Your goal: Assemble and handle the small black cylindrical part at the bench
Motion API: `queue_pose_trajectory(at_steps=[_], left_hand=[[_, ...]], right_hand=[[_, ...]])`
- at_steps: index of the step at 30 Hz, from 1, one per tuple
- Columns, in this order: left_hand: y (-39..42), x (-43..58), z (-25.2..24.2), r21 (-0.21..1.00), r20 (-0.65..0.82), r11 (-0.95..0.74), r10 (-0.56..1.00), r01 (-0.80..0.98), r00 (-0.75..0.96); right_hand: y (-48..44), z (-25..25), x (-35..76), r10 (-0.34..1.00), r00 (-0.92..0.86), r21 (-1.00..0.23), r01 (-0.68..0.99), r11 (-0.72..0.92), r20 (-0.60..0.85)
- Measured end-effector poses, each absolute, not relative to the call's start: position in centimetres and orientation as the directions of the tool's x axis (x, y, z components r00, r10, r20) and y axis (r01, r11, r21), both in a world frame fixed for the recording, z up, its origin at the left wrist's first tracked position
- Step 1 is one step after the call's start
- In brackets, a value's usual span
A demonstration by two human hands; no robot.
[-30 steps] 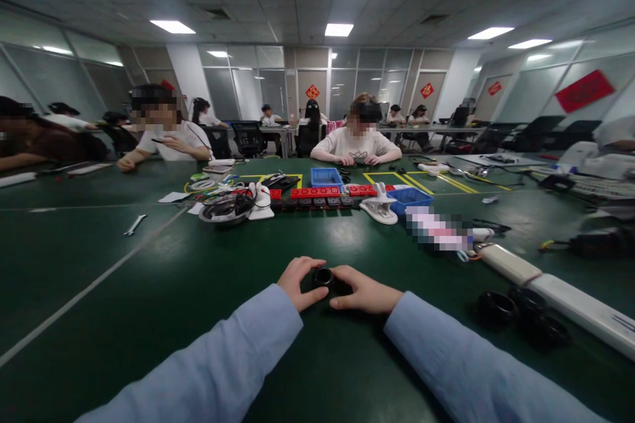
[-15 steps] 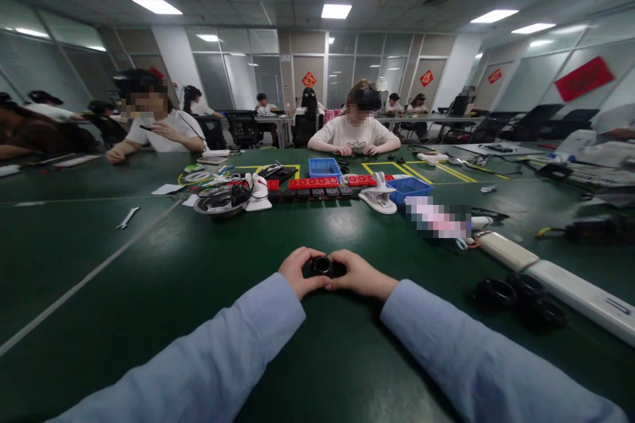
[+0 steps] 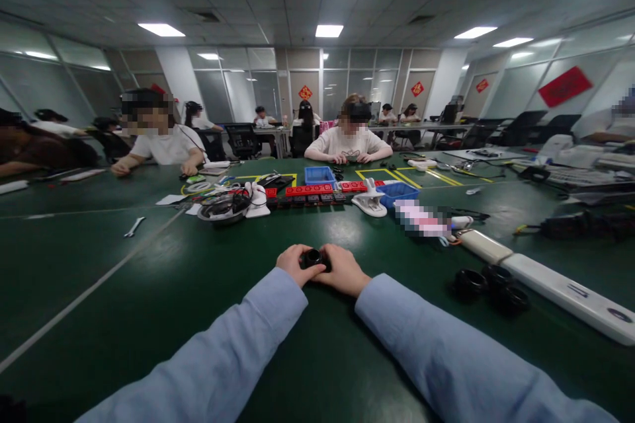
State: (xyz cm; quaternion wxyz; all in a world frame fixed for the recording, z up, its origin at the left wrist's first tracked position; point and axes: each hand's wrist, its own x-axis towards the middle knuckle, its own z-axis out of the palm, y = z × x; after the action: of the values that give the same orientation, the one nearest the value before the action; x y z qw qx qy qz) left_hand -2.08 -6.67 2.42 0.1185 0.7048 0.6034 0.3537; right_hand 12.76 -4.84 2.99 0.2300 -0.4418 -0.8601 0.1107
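In the head view, the left hand (image 3: 294, 264) is holding a small black ring (image 3: 312, 258). Its thumb is lying along the near side and its fingers are bending round the far side, so the hand is opening only about as wide as the ring. The right hand (image 3: 344, 269) is resting on the ring's other side with bent fingers (its tips are hiding, so I cannot tell if it is gripping too). The ring is sitting between the two hands, with its hole facing up. The fingers are hiding whether it is touching the table (image 3: 198, 271).

The ring is looking hard and shiny, so I am guessing it is light, stiff, a bit slippery and not easy to break. I am thinking the round outside is the best place to hold, with thumb and fingers across from each other. Well to the right of the right hand, three black rings (image 3: 469, 287) are lying bunched beside a white bar (image 3: 550, 284).
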Motion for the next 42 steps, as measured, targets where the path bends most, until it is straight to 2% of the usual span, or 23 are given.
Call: queue_pose_trajectory(at_steps=[3, 7, 14, 19, 31, 42], left_hand=[[-6.7, -3.1, 2.4, 0.662, 0.288, -0.321, 0.943, 0.677, 0.166], [-6.6, -4.0, 2.2, 0.696, 0.274, -0.386, 0.922, 0.605, 0.274], [-6.4, -3.8, 1.9, 0.679, 0.298, -0.41, 0.912, 0.609, 0.281], [-6.3, -3.9, 1.7, 0.676, 0.323, -0.429, 0.903, 0.599, 0.282], [-6.7, -3.9, 1.9, 0.562, 0.442, -0.533, 0.84, 0.632, 0.315], [-6.9, -3.8, 2.0, 0.617, 0.441, -0.533, 0.843, 0.579, 0.307]], right_hand=[[-4.2, 3.1, 14.0, 0.675, -0.702, -0.518, 0.499, 0.695, 0.229], [-3.6, 3.0, 14.5, 0.605, -0.78, -0.625, 0.394, 0.674, 0.161], [-3.5, 3.4, 14.2, 0.581, -0.792, -0.558, 0.402, 0.726, 0.187], [-3.4, 3.4, 14.3, 0.56, -0.808, -0.57, 0.376, 0.731, 0.186], [-3.1, 2.8, 14.0, 0.57, -0.801, -0.661, 0.331, 0.674, 0.181], [-3.1, 3.5, 14.2, 0.539, -0.831, -0.691, 0.311, 0.652, 0.135]])
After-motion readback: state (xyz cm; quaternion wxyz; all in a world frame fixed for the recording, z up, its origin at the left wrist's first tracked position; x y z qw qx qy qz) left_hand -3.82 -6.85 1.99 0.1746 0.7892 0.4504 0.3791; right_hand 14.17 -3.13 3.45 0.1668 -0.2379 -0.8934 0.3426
